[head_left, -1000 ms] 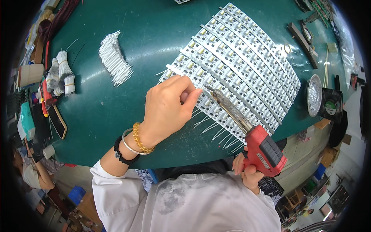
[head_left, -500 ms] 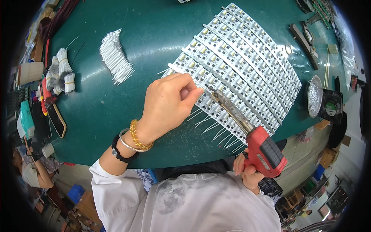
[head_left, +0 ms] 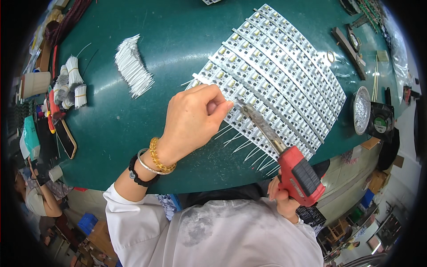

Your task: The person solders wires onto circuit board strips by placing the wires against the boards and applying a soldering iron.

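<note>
A large white panel of small circuit boards (head_left: 280, 78) lies on the green table, crossed by thin strips. At its near left edge my left hand (head_left: 191, 118) is closed, thumb and forefinger pinching a thin white wire that the fingers mostly hide. My right hand (head_left: 284, 202) is wrapped round the handle of a red soldering gun (head_left: 301, 175). The gun's tip is at the board edge, just right of my left fingertips. Several white wires (head_left: 251, 149) stick out from the panel's near edge.
A loose pile of white wires (head_left: 132, 66) lies left of the panel, with bundled wires (head_left: 73, 75) farther left. Pliers (head_left: 54, 104) and a phone (head_left: 66, 138) lie at the left edge. On the right are a round metal dish (head_left: 362, 110) and a black fan (head_left: 381, 122).
The soldering gun's body has shifted slightly left and down, its tip staying near my left fingertips. My left hand has hardly moved.
</note>
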{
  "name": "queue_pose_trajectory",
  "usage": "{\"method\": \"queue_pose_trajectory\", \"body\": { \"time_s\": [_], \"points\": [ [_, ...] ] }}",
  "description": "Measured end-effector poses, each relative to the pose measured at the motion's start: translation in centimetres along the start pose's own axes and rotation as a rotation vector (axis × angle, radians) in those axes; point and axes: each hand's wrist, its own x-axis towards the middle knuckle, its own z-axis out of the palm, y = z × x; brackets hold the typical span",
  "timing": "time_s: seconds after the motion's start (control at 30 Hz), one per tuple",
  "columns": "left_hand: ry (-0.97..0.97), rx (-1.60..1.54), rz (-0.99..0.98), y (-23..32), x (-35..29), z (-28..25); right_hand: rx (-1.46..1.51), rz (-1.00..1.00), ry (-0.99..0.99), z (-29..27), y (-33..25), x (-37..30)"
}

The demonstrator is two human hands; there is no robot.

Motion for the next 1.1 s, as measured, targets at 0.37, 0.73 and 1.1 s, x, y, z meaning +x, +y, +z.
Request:
{"method": "queue_pose_trajectory", "body": {
  "time_s": [0.37,0.73,1.1],
  "points": [
    [0.0,0.01,0.005,-0.1,-0.2,0.1,0.097,-0.114,0.046,1.1,-1.6,0.7],
    [0.118,0.122,0.283,0.2,-0.8,1.6,0.158,-0.103,0.071,0.5,-1.3,0.0],
    [0.068,0.095,0.266,0.1,-0.7,1.5,0.247,0.039,0.0,0.9,-2.3,0.6]
  ]
}}
